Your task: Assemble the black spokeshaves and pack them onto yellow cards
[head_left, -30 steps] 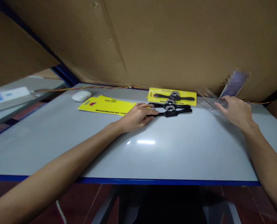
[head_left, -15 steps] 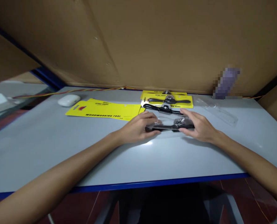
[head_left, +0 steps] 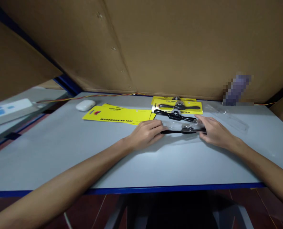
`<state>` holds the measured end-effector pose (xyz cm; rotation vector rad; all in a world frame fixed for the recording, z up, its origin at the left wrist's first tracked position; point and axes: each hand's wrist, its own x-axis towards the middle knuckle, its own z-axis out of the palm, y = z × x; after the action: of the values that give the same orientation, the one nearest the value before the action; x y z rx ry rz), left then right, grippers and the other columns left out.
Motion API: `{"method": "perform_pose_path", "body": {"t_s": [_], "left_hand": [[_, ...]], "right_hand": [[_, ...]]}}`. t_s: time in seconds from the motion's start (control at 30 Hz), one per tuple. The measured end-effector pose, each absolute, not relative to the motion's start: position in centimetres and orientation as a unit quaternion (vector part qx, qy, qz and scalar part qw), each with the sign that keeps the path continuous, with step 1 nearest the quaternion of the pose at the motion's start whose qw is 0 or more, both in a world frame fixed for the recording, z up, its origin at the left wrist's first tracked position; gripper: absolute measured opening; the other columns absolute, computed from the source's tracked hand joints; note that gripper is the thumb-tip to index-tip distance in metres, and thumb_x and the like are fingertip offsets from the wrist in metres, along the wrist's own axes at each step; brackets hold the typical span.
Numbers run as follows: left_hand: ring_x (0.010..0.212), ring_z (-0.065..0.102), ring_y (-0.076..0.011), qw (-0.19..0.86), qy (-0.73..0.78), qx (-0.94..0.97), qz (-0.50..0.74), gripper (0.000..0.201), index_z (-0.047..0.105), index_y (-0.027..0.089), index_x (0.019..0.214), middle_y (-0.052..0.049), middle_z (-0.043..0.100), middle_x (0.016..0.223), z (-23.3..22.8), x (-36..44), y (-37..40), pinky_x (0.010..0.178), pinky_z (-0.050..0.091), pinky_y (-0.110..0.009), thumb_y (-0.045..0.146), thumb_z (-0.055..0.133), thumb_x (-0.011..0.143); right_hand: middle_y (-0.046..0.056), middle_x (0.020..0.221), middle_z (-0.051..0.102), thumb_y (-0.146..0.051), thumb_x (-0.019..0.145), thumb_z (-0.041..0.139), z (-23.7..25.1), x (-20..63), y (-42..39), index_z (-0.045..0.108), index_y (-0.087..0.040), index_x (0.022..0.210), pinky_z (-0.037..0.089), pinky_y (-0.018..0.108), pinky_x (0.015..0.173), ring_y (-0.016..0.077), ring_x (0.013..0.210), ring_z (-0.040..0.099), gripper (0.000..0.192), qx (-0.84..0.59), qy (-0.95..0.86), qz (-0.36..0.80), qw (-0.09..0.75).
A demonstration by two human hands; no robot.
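Fingers (head_left: 155, 125) of the left hand (head_left: 145, 133) curled round one end of a black tool (head_left: 179, 131), right hand (head_left: 214, 132) pinched the other, clear plastic shell (head_left: 179, 124) over it, yellow cards (head_left: 117, 115) beside, packed tools (head_left: 178, 106) behind, table (head_left: 60, 152) underneath.

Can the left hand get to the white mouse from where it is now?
Probably yes. The mouse lies uncovered on the table, to the left of the left hand; only flat yellow cards lie between them. But that hand is gripping one end of the black tool.
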<state>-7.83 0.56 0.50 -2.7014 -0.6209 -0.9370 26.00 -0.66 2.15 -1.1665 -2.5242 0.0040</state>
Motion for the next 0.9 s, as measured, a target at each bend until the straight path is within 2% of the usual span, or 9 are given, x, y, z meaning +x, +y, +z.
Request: {"method": "perform_pose_path", "body": {"t_s": [0.13, 0.27, 0.4, 0.5, 0.57, 0.63, 0.7, 0.83, 0.9], "left_hand": [[0.061, 0.056, -0.0131, 0.155, -0.178, -0.844, -0.481, 0.01, 0.064, 0.022, 0.094, 0.002, 0.062, 0.071, 1.4, -7.6, 0.6, 0.056, 0.046, -0.025, 0.027, 0.066, 0.102], [0.057, 0.05, -0.0129, 0.207, -0.197, -0.769, -0.572, 0.037, 0.047, 0.023, 0.077, 0.004, 0.054, 0.065, 1.6, -7.7, 1.6, 0.055, 0.04, -0.028, 0.033, 0.077, 0.095], [0.061, 0.05, -0.0157, 0.206, -0.276, -0.747, -0.569, 0.037, 0.045, 0.026, 0.089, 0.005, 0.05, 0.07, 0.6, -8.0, 2.6, 0.059, 0.041, -0.032, 0.048, 0.074, 0.094], [0.067, 0.053, -0.0203, 0.163, -0.29, -0.744, -0.579, 0.026, 0.047, 0.028, 0.102, 0.001, 0.054, 0.076, 0.3, -8.8, 3.0, 0.066, 0.044, -0.037, 0.051, 0.056, 0.099], [0.07, 0.054, -0.0219, 0.144, -0.325, -0.751, -0.557, 0.021, 0.051, 0.026, 0.101, -0.001, 0.058, 0.077, 0.5, -9.8, 3.3, 0.074, 0.044, -0.041, 0.047, 0.047, 0.101], [0.067, 0.054, -0.0206, 0.123, -0.411, -0.781, -0.454, 0.025, 0.058, 0.024, 0.094, -0.002, 0.062, 0.076, 0.8, -11.0, 3.8, 0.083, 0.042, -0.043, 0.044, 0.045, 0.101], [0.064, 0.053, -0.02, 0.062, -0.508, -0.785, -0.35, 0.034, 0.064, 0.022, 0.09, -0.002, 0.062, 0.07, 1.1, -12.1, 4.6, 0.087, 0.042, -0.043, 0.043, 0.039, 0.101], [0.058, 0.049, -0.0204, -0.013, -0.617, -0.743, -0.259, 0.042, 0.07, 0.018, 0.084, -0.002, 0.051, 0.055, 1.4, -13.5, 5.9, 0.076, 0.042, -0.037, 0.039, 0.036, 0.097], [0.057, 0.048, -0.0202, -0.023, -0.647, -0.721, -0.247, 0.042, 0.071, 0.016, 0.084, -0.002, 0.05, 0.055, 1.5, -13.8, 6.2, 0.069, 0.039, -0.035, 0.039, 0.037, 0.095]], "right_hand": [[0.017, 0.138, 0.072, -0.014, 0.09, 0.05, 1.9, 24.4, -1.6, 0.04, -0.015, 0.165, 0.06, 0.051, 0.099, 0.0336, 0.118, 0.072, 0.075, -0.402, -0.89, 0.03, 0.212], [0.016, 0.13, 0.076, -0.016, 0.094, 0.046, 1.7, 22.4, -2.4, 0.043, -0.013, 0.163, 0.061, 0.049, 0.093, 0.0316, 0.107, 0.075, 0.069, -0.405, -0.892, 0.057, 0.195], [0.015, 0.121, 0.079, -0.021, 0.1, 0.046, 2.6, 22.6, -2.6, 0.045, -0.016, 0.162, 0.061, 0.046, 0.082, 0.0283, 0.09, 0.075, 0.062, -0.41, -0.881, 0.138, 0.192], [0.013, 0.121, 0.078, -0.029, 0.101, 0.054, 4.4, 23.7, -2.6, 0.053, -0.022, 0.156, 0.061, 0.045, 0.082, 0.0261, 0.088, 0.074, 0.055, -0.411, -0.841, 0.254, 0.242], [0.011, 0.118, 0.076, -0.034, 0.098, 0.063, 5.4, 24.4, -2.4, 0.06, -0.022, 0.145, 0.062, 0.043, 0.08, 0.0257, 0.092, 0.075, 0.049, -0.397, -0.783, 0.389, 0.28], [0.008, 0.107, 0.075, -0.038, 0.093, 0.07, 5.8, 25.1, -1.9, 0.065, -0.021, 0.13, 0.063, 0.039, 0.074, 0.0246, 0.089, 0.076, 0.041, -0.371, -0.703, 0.528, 0.299], [0.006, 0.094, 0.075, -0.036, 0.088, 0.075, 5.2, 25.6, -1.0, 0.066, -0.02, 0.116, 0.061, 0.035, 0.068, 0.0215, 0.081, 0.074, 0.034, -0.353, -0.635, 0.616, 0.304], [0.003, 0.077, 0.074, -0.035, 0.082, 0.079, 2.9, 26.9, 0.9, 0.066, -0.018, 0.107, 0.049, 0.027, 0.052, 0.014, 0.056, 0.063, 0.033, -0.36, -0.599, 0.674, 0.239], [0.001, 0.073, 0.072, -0.038, 0.083, 0.079, 2.4, 27.4, 1.4, 0.067, -0.017, 0.111, 0.043, 0.026, 0.047, 0.0126, 0.05, 0.059, 0.036, -0.369, -0.611, 0.676, 0.185]]}}
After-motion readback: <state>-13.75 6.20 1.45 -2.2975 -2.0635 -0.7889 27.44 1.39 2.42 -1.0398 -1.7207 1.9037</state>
